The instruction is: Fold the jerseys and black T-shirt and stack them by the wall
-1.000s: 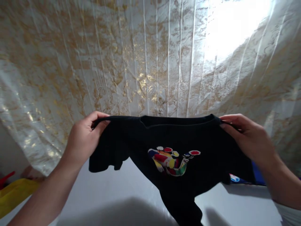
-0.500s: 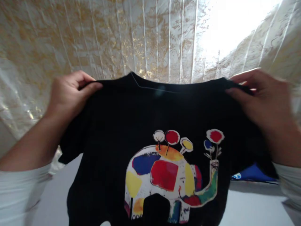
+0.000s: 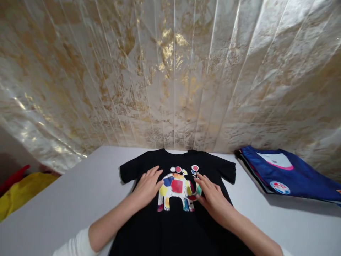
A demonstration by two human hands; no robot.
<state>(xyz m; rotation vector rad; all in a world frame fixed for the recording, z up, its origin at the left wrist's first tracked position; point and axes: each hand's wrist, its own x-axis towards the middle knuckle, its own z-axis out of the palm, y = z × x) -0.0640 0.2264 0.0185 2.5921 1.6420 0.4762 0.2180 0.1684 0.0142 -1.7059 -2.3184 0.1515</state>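
A black T-shirt [image 3: 176,227] with a colourful elephant print lies spread face up, its neckline toward the wall and both short sleeves out to the sides. Flat on its left chest, beside the elephant's back end, rests my left hand [image 3: 149,185], open with the fingers stretched. My right hand [image 3: 211,195] is open as well, lying over the elephant's trunk and covering part of it. Neither hand grips the cloth. The lower hem runs out of view at the bottom.
The shirt lies on a white table [image 3: 66,195]. At the right is a stack of folded clothes with a blue shirt [image 3: 306,177] on top. Yellow cloth [image 3: 23,188] and something red lie beyond the left edge. A gold-patterned curtain [image 3: 160,71] hangs behind.
The T-shirt, held up by its shoulders before, now lies on the table. Both hands have let go of the shoulders and come down onto its chest. The view takes in more of the table.
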